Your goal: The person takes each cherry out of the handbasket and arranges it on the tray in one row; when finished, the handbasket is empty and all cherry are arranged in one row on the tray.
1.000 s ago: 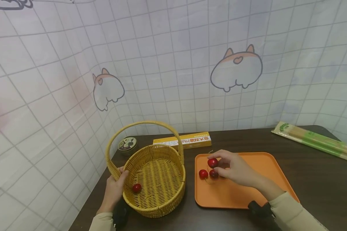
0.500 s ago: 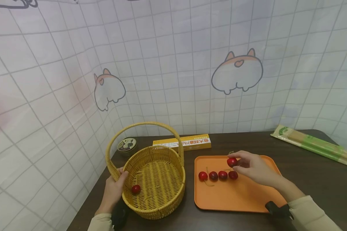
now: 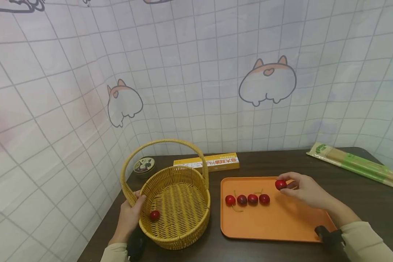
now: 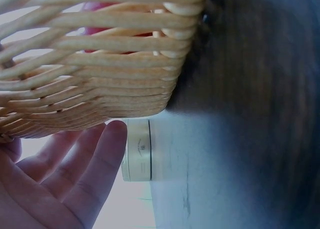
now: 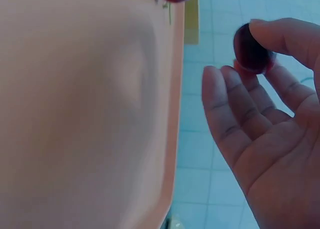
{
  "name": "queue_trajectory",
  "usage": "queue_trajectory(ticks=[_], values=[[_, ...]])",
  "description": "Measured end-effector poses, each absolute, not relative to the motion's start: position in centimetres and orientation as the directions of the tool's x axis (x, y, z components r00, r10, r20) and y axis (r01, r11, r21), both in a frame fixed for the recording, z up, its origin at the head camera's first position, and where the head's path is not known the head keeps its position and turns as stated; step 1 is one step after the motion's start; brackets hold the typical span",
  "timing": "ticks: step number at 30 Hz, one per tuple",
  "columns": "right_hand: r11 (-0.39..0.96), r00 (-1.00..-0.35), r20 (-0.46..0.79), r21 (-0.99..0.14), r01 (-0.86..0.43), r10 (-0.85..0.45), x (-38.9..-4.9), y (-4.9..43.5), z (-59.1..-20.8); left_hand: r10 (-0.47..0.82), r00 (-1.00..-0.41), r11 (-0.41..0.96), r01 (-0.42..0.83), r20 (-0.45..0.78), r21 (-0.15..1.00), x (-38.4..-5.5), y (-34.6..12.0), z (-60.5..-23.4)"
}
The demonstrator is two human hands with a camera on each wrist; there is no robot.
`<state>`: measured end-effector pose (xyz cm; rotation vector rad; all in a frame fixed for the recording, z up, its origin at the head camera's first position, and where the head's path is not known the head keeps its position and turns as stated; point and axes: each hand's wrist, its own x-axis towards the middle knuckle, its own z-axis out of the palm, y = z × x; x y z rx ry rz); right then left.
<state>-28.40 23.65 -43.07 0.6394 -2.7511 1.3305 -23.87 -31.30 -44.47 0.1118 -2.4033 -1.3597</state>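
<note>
My left hand [image 3: 127, 217] grips the yellow wicker basket [image 3: 181, 203] by its left rim, at the foot of the tall handle. In the left wrist view the fingers [image 4: 95, 169] lie against the outside of the woven wall. One red cherry [image 3: 154, 215] sits at the left inside the basket. My right hand [image 3: 306, 190] pinches another cherry [image 3: 280, 185] between thumb and fingertips, held up over the back of the orange tray [image 3: 268, 226]. Several cherries with stems, including a dark one [image 3: 264, 199], lie in a row on the tray's left half.
Behind the basket stand a round tin [image 3: 144, 166] and a yellow pasta box [image 3: 221, 162]. A green and clear packet of sticks or noodles [image 3: 357, 163] lies at the back right of the dark table [image 3: 213, 251]. A white grid-patterned cloth [image 3: 196, 72] hangs behind.
My right hand has moved right over the tray with the pinched cherry, uncovering the row of cherries. The left hand and basket have stayed in place.
</note>
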Motion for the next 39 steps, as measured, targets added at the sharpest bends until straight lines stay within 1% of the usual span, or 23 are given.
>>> queue_trajectory(ticks=[5, 10, 16, 21, 27, 35, 39], values=[[0.562, -0.921, 0.154, -0.752, -0.344, -0.358, -28.6, 24.2, -43.4, -0.243, -0.927, 0.515, 0.127, 0.287, 0.848, -23.9, -31.2, -44.4], [0.554, -0.916, 0.116, -0.765, -0.329, -0.383, -28.6, 24.4, -43.8, -0.254, -0.929, 0.513, 0.107, 0.27, 0.851, -23.7, -31.2, -44.3], [0.526, -0.879, 0.093, -0.771, -0.36, -0.467, -29.0, 24.5, -44.5, -0.249, -0.935, 0.506, 0.097, 0.253, 0.857, -23.5, -31.1, -44.1], [0.504, -0.854, 0.088, -0.774, -0.383, -0.513, -29.2, 24.4, -44.7, -0.242, -0.933, 0.506, 0.112, 0.265, 0.856, -23.5, -31.0, -44.0], [0.533, -0.855, 0.083, -0.75, -0.392, -0.512, -29.1, 24.1, -44.7, -0.241, -0.931, 0.516, 0.114, 0.272, 0.849, -23.6, -31.0, -44.0], [0.532, -0.845, 0.125, -0.726, -0.435, -0.52, -28.9, 23.5, -44.7, -0.242, -0.934, 0.523, 0.104, 0.264, 0.846, -23.6, -31.0, -43.9], [0.545, -0.843, 0.121, -0.714, -0.441, -0.524, -28.9, 23.1, -44.6, -0.249, -0.934, 0.527, 0.09, 0.255, 0.845, -23.6, -30.9, -43.8]])
